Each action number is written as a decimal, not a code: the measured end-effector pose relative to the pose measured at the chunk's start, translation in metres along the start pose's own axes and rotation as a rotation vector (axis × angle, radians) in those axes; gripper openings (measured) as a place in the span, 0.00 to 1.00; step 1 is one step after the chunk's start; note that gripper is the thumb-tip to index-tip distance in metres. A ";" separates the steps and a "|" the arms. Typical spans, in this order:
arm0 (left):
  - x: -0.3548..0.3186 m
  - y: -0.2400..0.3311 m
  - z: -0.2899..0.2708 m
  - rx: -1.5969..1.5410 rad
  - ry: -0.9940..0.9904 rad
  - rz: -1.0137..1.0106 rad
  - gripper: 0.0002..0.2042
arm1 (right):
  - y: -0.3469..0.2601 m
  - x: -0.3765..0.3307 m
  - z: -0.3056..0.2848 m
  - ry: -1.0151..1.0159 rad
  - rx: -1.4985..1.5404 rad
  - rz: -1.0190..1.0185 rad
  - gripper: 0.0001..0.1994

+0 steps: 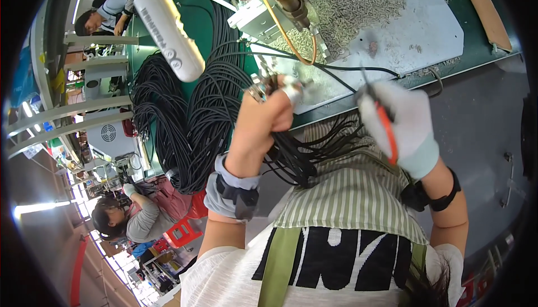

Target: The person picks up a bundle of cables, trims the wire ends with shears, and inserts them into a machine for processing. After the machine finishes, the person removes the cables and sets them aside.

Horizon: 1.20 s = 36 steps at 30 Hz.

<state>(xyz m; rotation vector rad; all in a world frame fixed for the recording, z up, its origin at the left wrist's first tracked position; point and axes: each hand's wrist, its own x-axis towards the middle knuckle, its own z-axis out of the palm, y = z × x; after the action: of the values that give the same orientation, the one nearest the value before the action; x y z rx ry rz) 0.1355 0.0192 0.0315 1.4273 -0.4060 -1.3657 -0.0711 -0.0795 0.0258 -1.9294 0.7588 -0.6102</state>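
My left hand (pixel 265 112) is closed around a bundle of black cables (pixel 302 158), just in front of the bench edge. Shiny metal ends (pixel 258 89) stick out beside its fingers, and something white covers a fingertip. The cable tails hang over my striped apron (pixel 342 206). On the right, my gloved right hand (pixel 404 122) grips a red-handled tool (pixel 386 133) with a thin dark tip. Motion blurs that tip, so its exact kind cannot be made out. Black cables also run across the bench between my hands.
A machine head (pixel 288 4) with a yellow tube stands over a white board (pixel 414 38) scattered with small metal pieces. Large coils of black cable (pixel 159 116) lie on the green bench to the left. A white cylinder (pixel 168 32) hangs above them. Two people sit further left.
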 end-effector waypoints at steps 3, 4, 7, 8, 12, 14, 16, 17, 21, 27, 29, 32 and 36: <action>0.028 0.008 -0.003 -0.116 -0.073 -0.030 0.03 | 0.018 0.033 -0.009 0.010 -0.002 -0.032 0.09; 0.038 0.010 -0.001 -0.125 -0.086 -0.035 0.04 | 0.027 0.048 -0.010 -0.019 -0.034 -0.151 0.11; 0.058 0.011 0.003 -0.136 -0.131 -0.050 0.05 | 0.039 0.087 -0.006 -0.188 0.131 0.041 0.11; 0.063 0.009 0.000 -0.145 -0.152 -0.054 0.05 | 0.040 0.095 -0.001 -0.281 0.216 0.133 0.12; 0.077 0.013 -0.013 -0.033 -0.271 -0.027 0.04 | 0.026 0.113 -0.007 -0.413 0.422 0.342 0.13; 0.079 0.013 -0.013 0.025 -0.323 -0.017 0.05 | 0.032 0.116 -0.004 -0.411 0.419 0.320 0.13; 0.069 0.014 -0.003 0.165 -0.055 -0.061 0.06 | 0.037 0.119 0.000 -0.404 0.403 0.258 0.13; 0.066 0.015 -0.001 0.235 0.079 -0.081 0.08 | 0.039 0.120 0.001 -0.405 0.406 0.263 0.13; 0.068 0.012 -0.005 0.372 0.052 0.151 0.10 | 0.046 0.120 0.004 -0.373 0.362 0.108 0.14; 0.072 0.020 -0.003 0.400 -0.021 0.130 0.12 | 0.053 0.119 0.007 -0.330 0.322 -0.180 0.14; 0.074 0.020 0.001 0.475 -0.016 0.254 0.13 | 0.055 0.120 0.008 -0.313 0.309 -0.250 0.14; 0.073 0.019 0.000 0.473 -0.005 0.268 0.13 | 0.059 0.121 0.011 -0.295 0.301 -0.374 0.14; 0.072 0.019 -0.001 0.479 -0.003 0.235 0.13 | 0.055 0.123 0.008 -0.362 0.387 -0.149 0.15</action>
<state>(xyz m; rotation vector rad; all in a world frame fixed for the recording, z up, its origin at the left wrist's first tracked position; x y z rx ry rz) 0.1644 -0.0463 0.0105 1.6974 -0.9201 -1.1217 0.0045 -0.1832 -0.0151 -1.6771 0.2469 -0.4399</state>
